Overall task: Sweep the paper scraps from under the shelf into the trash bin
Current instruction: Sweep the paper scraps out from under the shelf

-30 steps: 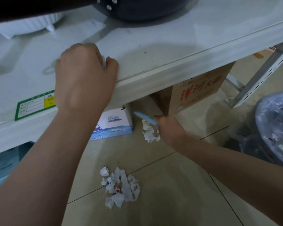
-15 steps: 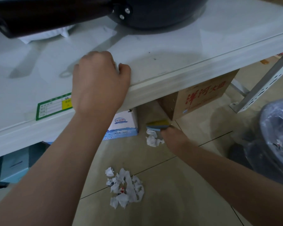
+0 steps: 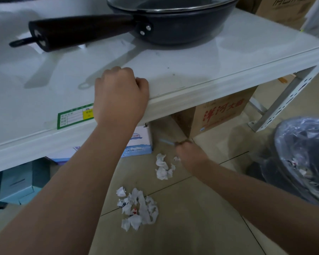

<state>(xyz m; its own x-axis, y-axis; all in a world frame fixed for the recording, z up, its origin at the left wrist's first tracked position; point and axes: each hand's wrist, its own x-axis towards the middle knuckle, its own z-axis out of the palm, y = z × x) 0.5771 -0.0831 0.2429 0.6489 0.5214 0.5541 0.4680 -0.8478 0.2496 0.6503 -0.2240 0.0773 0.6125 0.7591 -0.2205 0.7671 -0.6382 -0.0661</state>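
Mid-sweep, your left hand (image 3: pixel 121 97) gripped the shelf (image 3: pixel 191 74) edge; your right hand (image 3: pixel 189 155) clenched a blue tool (image 3: pixel 166 141), scraps (image 3: pixel 162 167) just beside it, bin (image 3: pixel 306 159) well apart. Next, you needed pulling strokes outward.

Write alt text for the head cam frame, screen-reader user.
A person's right hand reaches under a white shelf with a thin blue tool, beside a small clump of paper scraps; the left hand braces on the shelf edge. A bigger scrap pile lies nearer on the tile floor, a bag-lined trash bin at right, a black pan on top.
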